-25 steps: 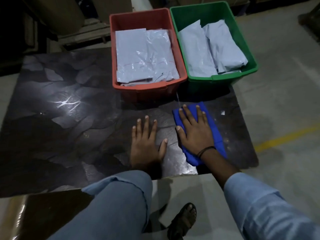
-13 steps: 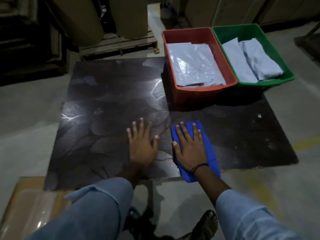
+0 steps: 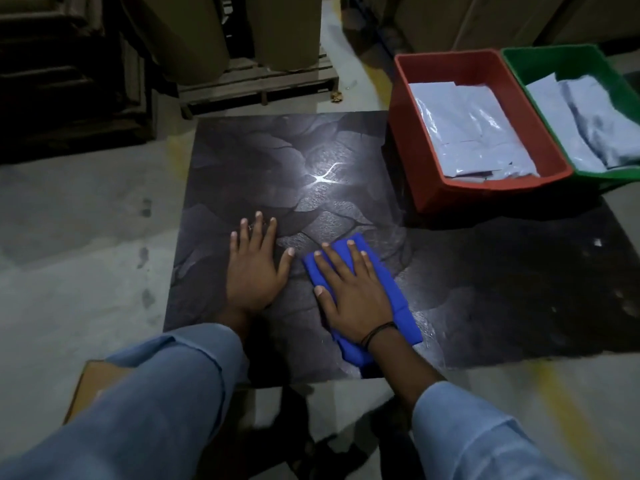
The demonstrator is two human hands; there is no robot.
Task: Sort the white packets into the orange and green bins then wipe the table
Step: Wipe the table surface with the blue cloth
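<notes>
A dark patterned table fills the middle of the head view. My right hand lies flat with straight fingers on a folded blue cloth and presses it onto the tabletop. Just left of it, my left hand rests flat on the bare table, fingers spread. At the table's far right stand the orange bin and, beside it, the green bin. White packets lie stacked in the orange bin, and more white packets lie in the green one.
A wooden pallet with large brown rolls stands beyond the table's far edge. Dark shelving is at the back left. A cardboard box sits on the floor at the near left. Yellow floor lines run near the table's right front corner.
Both hands have slid leftward across the table, the right one carrying the blue cloth with it. The bins now sit farther right in view as my head turned left.
</notes>
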